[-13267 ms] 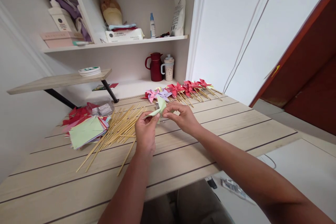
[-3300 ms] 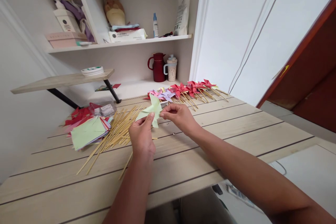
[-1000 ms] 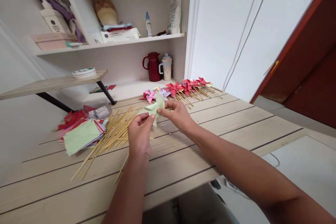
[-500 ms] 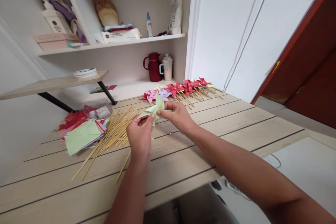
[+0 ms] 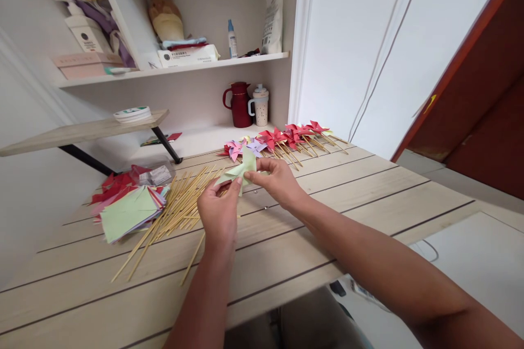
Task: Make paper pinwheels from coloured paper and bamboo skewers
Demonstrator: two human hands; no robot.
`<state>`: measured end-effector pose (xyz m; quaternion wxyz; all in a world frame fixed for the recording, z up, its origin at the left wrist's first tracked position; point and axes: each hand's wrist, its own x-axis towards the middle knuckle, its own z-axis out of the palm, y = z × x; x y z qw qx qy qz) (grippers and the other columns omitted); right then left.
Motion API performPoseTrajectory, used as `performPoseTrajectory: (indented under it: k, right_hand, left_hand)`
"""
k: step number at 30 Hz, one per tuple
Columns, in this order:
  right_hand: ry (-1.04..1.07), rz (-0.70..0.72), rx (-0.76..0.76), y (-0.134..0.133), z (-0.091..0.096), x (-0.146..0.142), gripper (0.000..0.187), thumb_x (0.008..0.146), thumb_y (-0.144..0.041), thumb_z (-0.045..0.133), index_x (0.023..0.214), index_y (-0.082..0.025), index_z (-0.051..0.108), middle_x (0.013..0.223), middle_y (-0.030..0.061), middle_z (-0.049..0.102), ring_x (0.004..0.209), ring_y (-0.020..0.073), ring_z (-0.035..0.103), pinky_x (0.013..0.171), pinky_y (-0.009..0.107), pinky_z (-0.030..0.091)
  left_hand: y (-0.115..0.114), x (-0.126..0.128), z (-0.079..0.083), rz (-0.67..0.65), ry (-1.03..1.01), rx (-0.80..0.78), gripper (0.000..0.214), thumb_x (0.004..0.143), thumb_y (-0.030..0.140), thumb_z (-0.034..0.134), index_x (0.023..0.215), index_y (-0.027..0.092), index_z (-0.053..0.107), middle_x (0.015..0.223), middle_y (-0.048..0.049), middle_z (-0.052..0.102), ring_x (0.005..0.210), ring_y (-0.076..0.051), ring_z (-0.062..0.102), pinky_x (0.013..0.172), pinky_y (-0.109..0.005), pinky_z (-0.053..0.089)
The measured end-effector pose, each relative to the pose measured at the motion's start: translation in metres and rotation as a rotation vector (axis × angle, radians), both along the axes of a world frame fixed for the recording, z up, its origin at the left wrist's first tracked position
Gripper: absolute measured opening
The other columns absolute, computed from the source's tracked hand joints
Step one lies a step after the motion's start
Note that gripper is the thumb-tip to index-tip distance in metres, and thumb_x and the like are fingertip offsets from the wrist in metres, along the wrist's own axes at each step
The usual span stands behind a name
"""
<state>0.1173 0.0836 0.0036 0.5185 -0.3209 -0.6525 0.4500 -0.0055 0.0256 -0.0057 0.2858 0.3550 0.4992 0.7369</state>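
A pale green paper pinwheel (image 5: 246,162), its blades folded, is held between both hands above the table. My left hand (image 5: 219,207) pinches its lower left side, the thumb near the centre. From the right, my right hand (image 5: 278,181) grips it with thumb and forefinger. No stick shows on this pinwheel. Two tiny shiny pieces (image 5: 266,208) lie on the table just below my right hand. Many thin wooden sticks (image 5: 186,204) are spread to the left of my left hand. Farther left is a stack of cut paper squares (image 5: 129,212), pale green on top.
Finished pinwheels on sticks (image 5: 272,139) lie in a row at the back of the slatted table (image 5: 295,262). Behind them stand a dark red jug (image 5: 240,104) and a speckled cup (image 5: 261,106). A small raised shelf (image 5: 85,132) juts out at the left above a clear plastic bag (image 5: 158,174).
The left thumb has shifted very slightly at the pinwheel's centre. Otherwise the hands, the pinwheel and the things on the table stay in place.
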Motion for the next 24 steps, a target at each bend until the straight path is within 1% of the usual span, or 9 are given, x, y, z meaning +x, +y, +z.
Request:
performPoseTrajectory:
  k: [4, 10, 13, 17, 21, 24]
  right_hand:
    - [-0.004, 0.010, 0.021, -0.001, 0.000, 0.000, 0.016, 0.073, -0.032, 0.073, 0.068, -0.018, 0.066, 0.069, -0.0022, 0.061, 0.070, 0.0141, 0.053, 0.073, 0.028, 0.041]
    - [-0.007, 0.010, 0.049, 0.000, -0.001, -0.001, 0.016, 0.073, -0.031, 0.073, 0.067, -0.018, 0.065, 0.067, -0.0032, 0.059, 0.068, 0.0134, 0.052, 0.071, 0.028, 0.040]
    - [0.010, 0.020, 0.049, -0.002, 0.000, -0.002, 0.017, 0.073, -0.032, 0.074, 0.067, -0.018, 0.065, 0.068, -0.0031, 0.061, 0.070, 0.0138, 0.053, 0.073, 0.028, 0.041]
    - [0.046, 0.032, 0.045, -0.003, -0.001, -0.003, 0.019, 0.073, -0.034, 0.076, 0.068, -0.018, 0.065, 0.068, -0.0031, 0.061, 0.071, 0.0141, 0.054, 0.075, 0.029, 0.041]
    - [0.060, 0.045, 0.047, -0.002, -0.004, -0.004, 0.019, 0.074, -0.034, 0.077, 0.069, -0.019, 0.066, 0.069, -0.0029, 0.063, 0.071, 0.0144, 0.056, 0.076, 0.029, 0.042]
    - [0.093, 0.062, 0.053, 0.000, -0.005, -0.005, 0.016, 0.074, -0.033, 0.077, 0.073, -0.020, 0.068, 0.076, -0.0019, 0.067, 0.076, 0.0156, 0.059, 0.081, 0.031, 0.045]
  left_hand:
    - [0.001, -0.001, -0.001, 0.031, 0.025, 0.001, 0.027, 0.066, 0.030, 0.085, 0.088, 0.014, 0.079, 0.087, -0.0080, 0.077, 0.081, -0.020, 0.071, 0.078, -0.032, 0.055]
    - [0.002, -0.002, -0.004, 0.043, 0.077, -0.001, 0.029, 0.068, 0.031, 0.082, 0.091, 0.014, 0.078, 0.087, -0.0076, 0.076, 0.078, -0.019, 0.069, 0.074, -0.032, 0.053]
    - [0.004, -0.002, -0.005, 0.078, 0.089, -0.007, 0.027, 0.069, 0.032, 0.081, 0.089, 0.014, 0.078, 0.086, -0.0077, 0.076, 0.079, -0.019, 0.068, 0.075, -0.032, 0.052]
    - [0.006, 0.000, -0.003, 0.120, 0.067, 0.025, 0.022, 0.067, 0.028, 0.079, 0.084, 0.014, 0.077, 0.083, -0.0060, 0.074, 0.079, -0.018, 0.067, 0.077, -0.031, 0.051]
    - [0.004, 0.003, 0.002, 0.123, 0.021, 0.028, 0.022, 0.065, 0.027, 0.079, 0.082, 0.013, 0.076, 0.078, -0.0046, 0.072, 0.075, -0.017, 0.065, 0.074, -0.029, 0.051]
    - [0.002, 0.004, 0.006, 0.107, -0.050, 0.010, 0.023, 0.062, 0.024, 0.080, 0.081, 0.012, 0.076, 0.076, -0.0044, 0.072, 0.071, -0.016, 0.064, 0.070, -0.028, 0.050]
